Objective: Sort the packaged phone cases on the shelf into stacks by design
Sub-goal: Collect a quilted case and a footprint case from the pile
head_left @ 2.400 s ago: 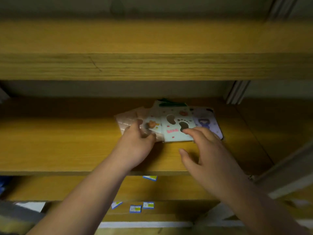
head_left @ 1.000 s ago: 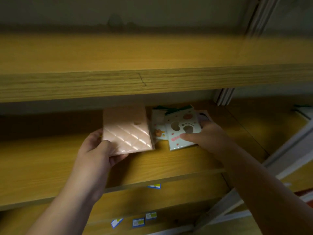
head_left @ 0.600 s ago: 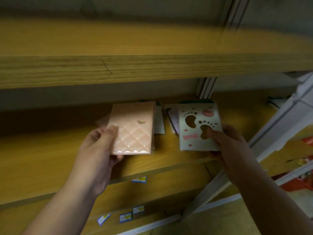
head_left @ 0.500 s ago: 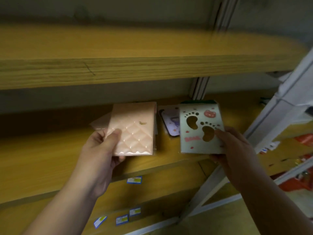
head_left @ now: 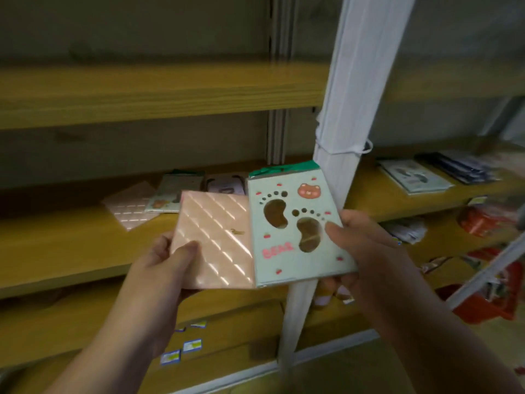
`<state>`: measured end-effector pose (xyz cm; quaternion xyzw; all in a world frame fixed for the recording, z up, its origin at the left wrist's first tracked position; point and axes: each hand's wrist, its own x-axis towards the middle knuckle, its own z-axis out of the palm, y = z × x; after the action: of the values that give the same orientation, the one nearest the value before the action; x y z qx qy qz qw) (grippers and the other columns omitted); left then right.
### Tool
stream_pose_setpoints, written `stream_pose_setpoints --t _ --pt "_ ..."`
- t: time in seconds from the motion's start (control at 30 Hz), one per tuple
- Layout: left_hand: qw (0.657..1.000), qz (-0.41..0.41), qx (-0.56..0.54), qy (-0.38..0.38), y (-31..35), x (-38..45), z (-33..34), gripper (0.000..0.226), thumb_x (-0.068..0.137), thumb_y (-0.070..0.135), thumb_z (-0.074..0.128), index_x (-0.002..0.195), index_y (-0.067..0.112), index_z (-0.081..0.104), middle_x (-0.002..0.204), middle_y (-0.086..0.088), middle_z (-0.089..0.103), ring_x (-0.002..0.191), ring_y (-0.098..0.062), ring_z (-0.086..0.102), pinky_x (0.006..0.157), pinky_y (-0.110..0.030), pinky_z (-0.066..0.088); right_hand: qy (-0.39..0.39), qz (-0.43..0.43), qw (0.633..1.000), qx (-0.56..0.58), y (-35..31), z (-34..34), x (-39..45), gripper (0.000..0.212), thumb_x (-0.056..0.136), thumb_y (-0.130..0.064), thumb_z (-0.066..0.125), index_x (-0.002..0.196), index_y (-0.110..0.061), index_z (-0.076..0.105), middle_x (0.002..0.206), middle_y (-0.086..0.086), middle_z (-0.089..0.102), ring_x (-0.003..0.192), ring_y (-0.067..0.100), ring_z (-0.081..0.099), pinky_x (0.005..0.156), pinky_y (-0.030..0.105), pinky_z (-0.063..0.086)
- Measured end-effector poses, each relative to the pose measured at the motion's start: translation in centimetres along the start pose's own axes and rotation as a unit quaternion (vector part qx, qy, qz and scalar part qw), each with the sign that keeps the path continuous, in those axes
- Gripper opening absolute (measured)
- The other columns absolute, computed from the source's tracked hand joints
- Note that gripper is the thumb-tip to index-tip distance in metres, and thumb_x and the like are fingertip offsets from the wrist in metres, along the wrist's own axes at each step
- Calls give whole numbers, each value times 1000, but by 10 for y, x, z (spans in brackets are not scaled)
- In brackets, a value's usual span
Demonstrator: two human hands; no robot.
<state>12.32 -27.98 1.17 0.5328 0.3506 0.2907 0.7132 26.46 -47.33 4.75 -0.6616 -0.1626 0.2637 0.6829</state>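
A pink quilted phone case (head_left: pixel 216 240) in its clear packaging is held up in front of the wooden shelf (head_left: pixel 71 240), gripped at its lower left corner by the left hand (head_left: pixel 159 268), thumb on the front face and fingers behind. Just beside it, its left edge overlapping the pink one's right edge, is a pale mint packaged case (head_left: pixel 295 231) printed with two brown footprints, a small bear face and the pink word "BEAR", topped by a green header. The right hand (head_left: pixel 366 251) pinches this one at its right edge, thumb on the front near the lower footprint, fingers curled behind.

On the shelf behind the two held cases lie more packaged cases: another pink quilted case (head_left: pixel 129 207) lying flat, a mint bear-print one (head_left: pixel 173 199) partly over it, and a lilac-toned one (head_left: pixel 225 186) further right, partly hidden.

A white upright post (head_left: pixel 341 132) of the shelving stands just behind the mint case. To its right, on the neighbouring shelf section, lie a grey-blue packaged case (head_left: pixel 414 177) and a dark stack (head_left: pixel 460 166), both blurred. Small blue and yellow price labels (head_left: pixel 181 349) sit on the lower shelf edge.
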Motion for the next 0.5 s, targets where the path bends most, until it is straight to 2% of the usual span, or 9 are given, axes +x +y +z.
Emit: stream_pose_setpoints --t 0.07,0.2,0.3,0.4,0.5 --pt "1000 7 4 -7 -4 -26 23 21 96 10 55 112 16 67 94 -7 78 70 -15 73 51 -24 54 -3 -5 1000 -22 -6 -26 -11 10 100 -21 52 98 -25 60 71 -3 76 53 14 69 44 30 51" --pt "1000 17 -15 -6 -17 -78 70 18 94 6 53 105 12 67 95 -15 76 78 -25 69 66 -35 51 -34 -6 998 -44 -15 -80 -38 9 99 -20 53 98 -23 61 72 1 77 52 17 67 38 28 49" --pt "1000 23 -9 -9 -28 -106 101 15 93 6 53 99 13 66 84 -10 75 66 -19 67 55 -32 48 -12 3 998 -63 -13 -122 -50 10 99 -20 53 93 -25 59 63 -3 74 46 16 64 37 27 49" --pt "999 22 -2 -29 -35 -126 128 17 94 7 53 103 12 66 85 -10 73 63 -15 64 48 -25 46 2 6 1000 -8 -12 -160 -62 10 98 -22 55 104 -20 63 75 6 77 53 15 66 38 27 47" --pt "999 20 7 -43 -38 -135 157 19 93 7 54 108 10 65 95 -15 75 76 -24 66 62 -34 50 19 -6 1000 7 -13 -195 -76 13 97 -23 55 106 -19 64 80 6 77 57 15 63 43 30 46"
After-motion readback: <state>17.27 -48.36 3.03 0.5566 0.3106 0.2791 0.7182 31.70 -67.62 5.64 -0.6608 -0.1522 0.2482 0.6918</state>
